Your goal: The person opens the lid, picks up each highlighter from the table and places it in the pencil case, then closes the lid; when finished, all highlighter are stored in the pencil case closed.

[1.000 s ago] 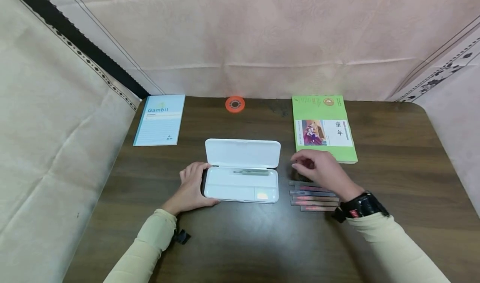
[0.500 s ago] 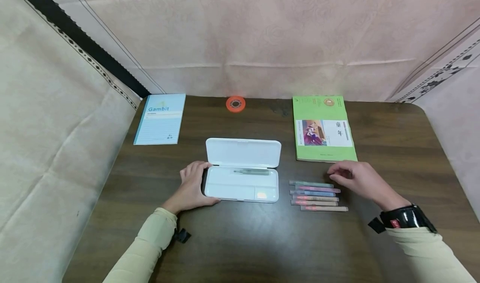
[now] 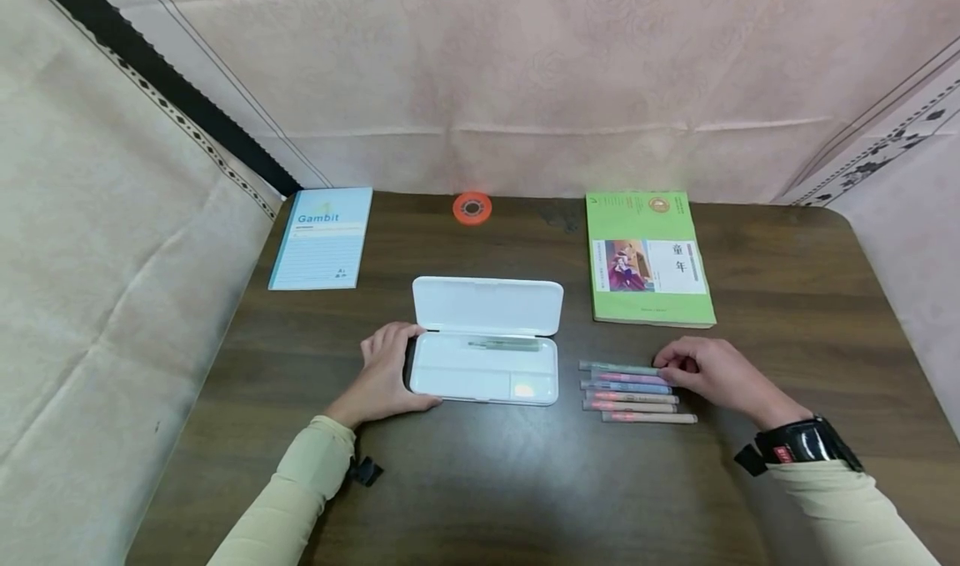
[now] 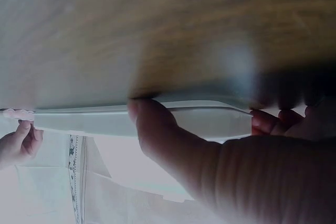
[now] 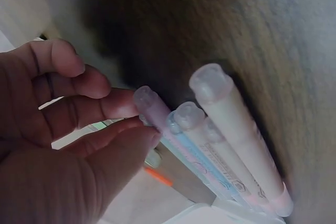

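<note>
- On the counter (image 3: pixel 480 483), the white case (image 3: pixel 461 383) is clasped by the left hand (image 3: pixel 386 374).
- Pens (image 3: pixel 637 398) are touched by the right hand (image 3: pixel 712 372); whether its grip pinches cannot be told.

At centre frame the pencil case (image 3: pixel 487 306) is white; right of it, the pens (image 3: pixel 628 388) run pale green, pink, blue and cream — the cream ones pink-ended. Upper right, the book (image 3: pixel 651 259) is lime green; upper left, the notebook (image 3: pixel 321 241) light blue; the bench (image 3: pixel 510 491) is brown — streaked with grain.
</note>
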`<state>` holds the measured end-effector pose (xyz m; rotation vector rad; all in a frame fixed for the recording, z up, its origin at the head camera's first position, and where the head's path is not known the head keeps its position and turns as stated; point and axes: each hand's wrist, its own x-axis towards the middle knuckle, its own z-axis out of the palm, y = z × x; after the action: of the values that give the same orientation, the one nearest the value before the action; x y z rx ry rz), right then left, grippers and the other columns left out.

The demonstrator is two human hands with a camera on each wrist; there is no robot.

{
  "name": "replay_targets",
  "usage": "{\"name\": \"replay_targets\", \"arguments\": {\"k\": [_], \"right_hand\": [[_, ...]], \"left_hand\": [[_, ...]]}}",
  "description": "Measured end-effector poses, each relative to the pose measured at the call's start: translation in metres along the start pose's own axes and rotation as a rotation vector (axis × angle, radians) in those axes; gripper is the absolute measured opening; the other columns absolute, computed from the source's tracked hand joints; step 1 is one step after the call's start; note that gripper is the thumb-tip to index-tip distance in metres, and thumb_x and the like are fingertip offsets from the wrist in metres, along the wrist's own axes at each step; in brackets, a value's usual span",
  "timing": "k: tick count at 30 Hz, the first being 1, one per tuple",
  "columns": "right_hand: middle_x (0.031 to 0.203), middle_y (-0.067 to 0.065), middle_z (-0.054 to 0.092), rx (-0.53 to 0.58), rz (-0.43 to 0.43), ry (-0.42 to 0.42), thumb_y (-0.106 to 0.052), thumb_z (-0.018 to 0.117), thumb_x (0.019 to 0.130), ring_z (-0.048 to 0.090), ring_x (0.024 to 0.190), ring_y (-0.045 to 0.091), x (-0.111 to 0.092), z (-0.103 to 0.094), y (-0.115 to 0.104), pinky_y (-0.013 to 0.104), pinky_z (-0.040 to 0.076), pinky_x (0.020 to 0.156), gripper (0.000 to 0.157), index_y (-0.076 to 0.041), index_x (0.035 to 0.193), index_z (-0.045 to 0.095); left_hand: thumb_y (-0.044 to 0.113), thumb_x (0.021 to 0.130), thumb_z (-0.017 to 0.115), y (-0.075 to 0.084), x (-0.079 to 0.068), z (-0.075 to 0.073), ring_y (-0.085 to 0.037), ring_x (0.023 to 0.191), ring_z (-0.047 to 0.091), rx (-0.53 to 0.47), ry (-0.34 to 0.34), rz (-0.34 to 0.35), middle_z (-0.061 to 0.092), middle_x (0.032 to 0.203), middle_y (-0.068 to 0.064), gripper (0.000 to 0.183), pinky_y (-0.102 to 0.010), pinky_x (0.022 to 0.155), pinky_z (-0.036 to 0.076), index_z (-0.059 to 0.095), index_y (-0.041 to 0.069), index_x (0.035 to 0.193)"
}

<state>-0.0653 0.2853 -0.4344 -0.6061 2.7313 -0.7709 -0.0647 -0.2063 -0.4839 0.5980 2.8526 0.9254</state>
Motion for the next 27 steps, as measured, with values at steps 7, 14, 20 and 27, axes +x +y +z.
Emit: {"name": "replay_targets", "arguments": {"k": [7, 14, 20, 27], "right_hand": [[0.079, -0.008, 0.060, 0.014, 0.040, -0.045, -0.010, 0.070, 0.090, 0.048, 0.069, 0.003, 0.0010, -0.0017, -0.0022, 0.022, 0.043, 0.062, 0.008, -0.014, 0.096, 0.072], [0.080, -0.008, 0.062, 0.011, 0.060, -0.051, -0.011, 0.069, 0.091, 0.050, 0.070, 0.004, 0.0016, -0.0026, -0.0023, 0.023, 0.044, 0.063, 0.007, -0.015, 0.096, 0.072], [0.080, -0.008, 0.064, 0.003, 0.059, -0.019, -0.012, 0.068, 0.093, 0.050, 0.069, 0.002, -0.0002, -0.0021, -0.0005, 0.023, 0.043, 0.062, 0.006, -0.015, 0.095, 0.072], [0.081, -0.007, 0.067, -0.020, 0.002, 0.076, -0.011, 0.069, 0.091, 0.052, 0.068, 0.001, 0.0020, -0.0087, -0.0078, 0.022, 0.045, 0.061, 0.007, -0.017, 0.092, 0.072]], "left_hand": [[0.048, 0.062, 0.089, 0.0004, -0.0008, 0.0002, -0.034, 0.129, 0.032, 0.011, -0.001, -0.007, 0.041, 0.136, -0.017, 0.100, -0.051, 0.098, 0.016, 0.039, 0.008, 0.138], [0.048, 0.063, 0.089, 0.0023, -0.0003, -0.0007, -0.034, 0.129, 0.032, 0.004, -0.003, -0.013, 0.041, 0.136, -0.017, 0.099, -0.051, 0.097, 0.017, 0.039, 0.008, 0.138], [0.047, 0.063, 0.089, 0.0033, -0.0002, -0.0010, -0.035, 0.129, 0.032, -0.006, -0.003, -0.006, 0.041, 0.136, -0.017, 0.098, -0.051, 0.097, 0.017, 0.039, 0.008, 0.138], [0.048, 0.063, 0.089, 0.0026, -0.0001, -0.0016, -0.035, 0.129, 0.032, -0.001, 0.000, -0.007, 0.041, 0.136, -0.017, 0.098, -0.052, 0.097, 0.017, 0.039, 0.008, 0.138]]}}
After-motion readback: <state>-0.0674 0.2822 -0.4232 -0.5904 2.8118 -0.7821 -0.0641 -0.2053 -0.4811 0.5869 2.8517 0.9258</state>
